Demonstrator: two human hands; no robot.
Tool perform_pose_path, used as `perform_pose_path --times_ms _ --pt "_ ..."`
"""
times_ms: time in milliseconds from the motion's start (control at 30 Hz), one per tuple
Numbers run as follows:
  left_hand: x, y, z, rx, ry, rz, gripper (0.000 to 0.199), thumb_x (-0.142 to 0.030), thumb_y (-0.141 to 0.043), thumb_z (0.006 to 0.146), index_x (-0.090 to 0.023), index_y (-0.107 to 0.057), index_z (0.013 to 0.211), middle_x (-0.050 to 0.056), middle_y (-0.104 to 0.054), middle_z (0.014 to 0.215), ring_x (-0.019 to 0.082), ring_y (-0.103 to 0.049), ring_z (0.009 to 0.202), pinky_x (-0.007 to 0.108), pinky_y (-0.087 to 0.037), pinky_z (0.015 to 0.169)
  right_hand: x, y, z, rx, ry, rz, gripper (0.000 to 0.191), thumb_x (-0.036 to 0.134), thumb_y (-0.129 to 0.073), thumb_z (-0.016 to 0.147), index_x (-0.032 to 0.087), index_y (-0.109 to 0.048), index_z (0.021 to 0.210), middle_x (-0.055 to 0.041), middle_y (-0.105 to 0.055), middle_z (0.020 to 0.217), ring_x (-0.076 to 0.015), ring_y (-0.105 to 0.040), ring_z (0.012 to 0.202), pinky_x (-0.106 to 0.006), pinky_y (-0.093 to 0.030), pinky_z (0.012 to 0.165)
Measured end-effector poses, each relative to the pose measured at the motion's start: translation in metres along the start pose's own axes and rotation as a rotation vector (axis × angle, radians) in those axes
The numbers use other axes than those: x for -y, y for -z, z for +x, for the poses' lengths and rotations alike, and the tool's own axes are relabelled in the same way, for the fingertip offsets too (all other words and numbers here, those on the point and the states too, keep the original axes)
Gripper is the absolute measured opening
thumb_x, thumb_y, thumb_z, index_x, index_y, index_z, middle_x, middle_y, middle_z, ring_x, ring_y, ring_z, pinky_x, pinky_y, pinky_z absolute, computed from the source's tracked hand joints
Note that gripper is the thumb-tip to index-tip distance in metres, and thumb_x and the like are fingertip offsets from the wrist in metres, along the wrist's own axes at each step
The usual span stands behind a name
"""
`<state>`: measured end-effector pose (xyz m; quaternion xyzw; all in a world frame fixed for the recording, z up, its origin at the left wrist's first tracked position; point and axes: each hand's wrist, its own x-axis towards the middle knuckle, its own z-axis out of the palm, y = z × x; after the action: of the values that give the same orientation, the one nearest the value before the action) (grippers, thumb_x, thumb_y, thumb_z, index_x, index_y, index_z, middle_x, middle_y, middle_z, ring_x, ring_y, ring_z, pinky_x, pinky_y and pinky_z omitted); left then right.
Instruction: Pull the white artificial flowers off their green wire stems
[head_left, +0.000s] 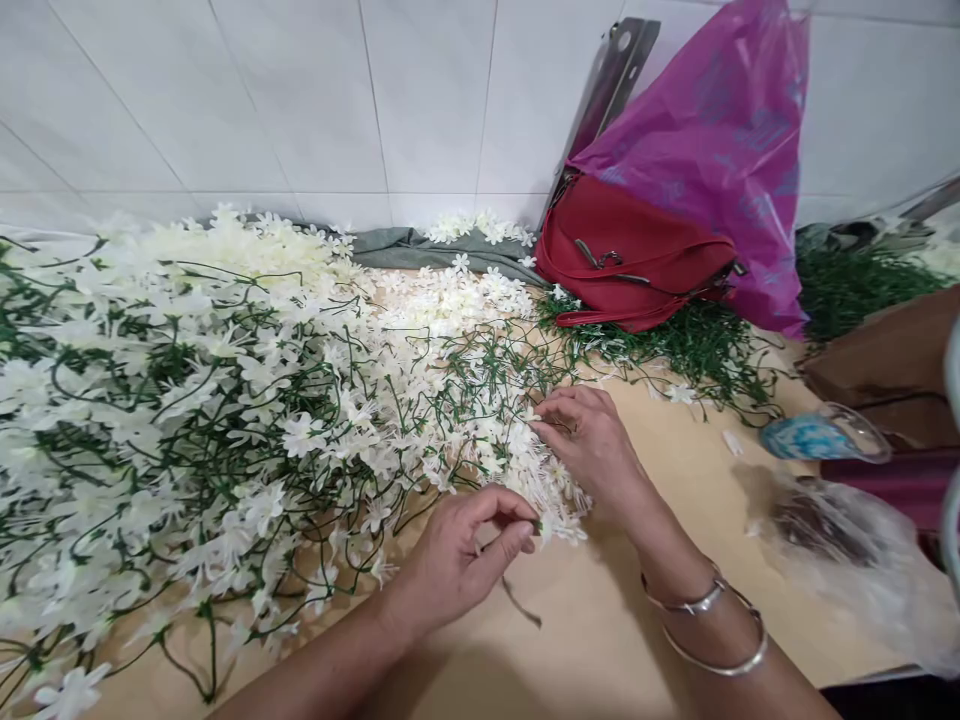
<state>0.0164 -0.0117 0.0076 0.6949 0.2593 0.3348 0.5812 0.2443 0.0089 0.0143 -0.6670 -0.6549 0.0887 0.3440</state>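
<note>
My left hand (469, 555) is closed in a pinch on an artificial flower stem (523, 606). Its dark lower end hangs below the thumb, and white petals show just past the fingertips. Farther up, my right hand (596, 440) has thumb and forefinger pinched at a white artificial flower (531, 416) on the edge of the heap; how firmly it is held I cannot tell. Loose white petals (536, 470) lie between the two hands. To the left spreads a big heap of white artificial flowers (225, 420) with thin green stems.
Behind stand a red handbag (637, 260) and a purple plastic bag (720, 130) against the tiled wall (427, 100). Green stems (675, 345) lie under the handbag. On the right are a clear plastic bag (862, 560) and a blue-white object (806, 436). The tabletop (585, 640) is tan.
</note>
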Motion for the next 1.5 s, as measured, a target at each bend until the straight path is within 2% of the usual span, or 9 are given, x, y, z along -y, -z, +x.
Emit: perform_pose_path --times_ms 167,400,567,700,767,933,1133,1333,1500 --pt "0.008 -0.001 -0.003 -0.07 0.154 -0.26 0.023 -0.04 -0.055 0.106 -0.017 -0.057 0.111 0.009 -0.079 0.093 0.02 -0.08 0.084 0.029 -0.058 0.078 -0.002 -0.003 -0.001 -0.085 -0.062 0.163 0.011 0.028 -0.072 0.087 0.024 -0.071 0.077 -0.0084 -0.073 0.106 -0.029 -0.064 0.11 -0.05 -0.046 0.103" --pt "0.007 -0.003 -0.002 -0.169 0.105 -0.389 0.015 -0.034 -0.056 0.107 -0.022 -0.049 0.105 0.003 -0.075 0.095 0.012 -0.074 0.071 0.026 -0.057 0.074 0.017 0.024 -0.017 -0.196 -0.112 0.454 0.007 0.025 -0.075 0.087 0.024 -0.071 0.082 -0.0052 -0.074 0.093 -0.0243 -0.071 0.097 -0.042 -0.055 0.092" --pt "0.002 0.002 -0.004 -0.153 -0.011 -0.157 0.021 -0.03 -0.052 0.108 -0.018 -0.066 0.098 0.004 -0.071 0.087 0.014 -0.071 0.075 0.029 -0.056 0.078 0.045 0.026 -0.052 -0.179 0.108 0.212 0.012 0.017 -0.068 0.095 0.028 -0.073 0.097 -0.0043 -0.075 0.093 -0.0229 -0.072 0.09 -0.039 -0.059 0.083" --pt "-0.005 0.005 -0.005 -0.131 0.031 -0.083 0.022 -0.031 -0.058 0.104 -0.017 -0.071 0.115 0.007 -0.077 0.093 0.019 -0.074 0.085 0.031 -0.057 0.081 0.056 0.02 -0.08 -0.229 0.378 -0.021 0.032 0.005 -0.066 0.094 0.03 -0.073 0.112 -0.0048 -0.078 0.098 -0.0232 -0.071 0.092 -0.041 -0.058 0.081" --pt "-0.005 0.005 -0.005 -0.12 0.052 -0.065 0.021 -0.033 -0.067 0.099 -0.017 -0.073 0.111 0.007 -0.078 0.092 0.019 -0.073 0.085 0.031 -0.058 0.08 0.057 0.018 -0.089 -0.214 0.501 -0.104 0.032 0.004 -0.063 0.095 0.027 -0.073 0.115 -0.0061 -0.08 0.1 -0.0242 -0.07 0.097 -0.042 -0.056 0.084" --pt "0.005 0.001 -0.005 -0.141 0.167 -0.077 0.015 -0.03 -0.073 0.094 -0.018 -0.077 0.102 0.005 -0.079 0.089 0.017 -0.072 0.08 0.028 -0.058 0.075 0.052 0.021 -0.099 -0.136 0.593 -0.165 0.036 0.005 -0.052 0.101 0.023 -0.073 0.123 -0.0063 -0.083 0.1 -0.0232 -0.071 0.099 -0.041 -0.054 0.086" --pt "0.007 -0.001 -0.002 -0.187 0.172 -0.088 0.015 -0.026 -0.074 0.092 -0.019 -0.081 0.104 0.005 -0.083 0.092 0.016 -0.074 0.076 0.026 -0.06 0.071 0.035 0.026 -0.097 -0.125 0.481 -0.125 0.045 0.008 -0.065 0.095 0.032 -0.067 0.134 -0.0053 -0.081 0.109 -0.0266 -0.072 0.104 -0.046 -0.055 0.089" --pt "0.007 0.0 0.001 -0.29 0.074 -0.05 0.01 -0.019 -0.075 0.089 -0.021 -0.082 0.095 0.003 -0.082 0.088 0.015 -0.074 0.078 0.024 -0.058 0.072 0.001 0.043 -0.068 -0.3 0.084 -0.259 0.01 0.021 -0.064 0.098 0.025 -0.072 0.103 -0.0088 -0.076 0.099 -0.0279 -0.071 0.094 -0.046 -0.054 0.087" --pt "0.006 -0.001 0.003 -0.306 0.132 -0.082 0.009 -0.021 -0.073 0.089 -0.018 -0.079 0.095 0.005 -0.08 0.083 0.015 -0.073 0.072 0.026 -0.058 0.067 -0.026 0.043 -0.052 -0.093 -0.218 -0.205 0.022 0.037 -0.06 0.095 0.023 -0.074 0.104 -0.0095 -0.076 0.099 -0.028 -0.071 0.086 -0.042 -0.054 0.075"
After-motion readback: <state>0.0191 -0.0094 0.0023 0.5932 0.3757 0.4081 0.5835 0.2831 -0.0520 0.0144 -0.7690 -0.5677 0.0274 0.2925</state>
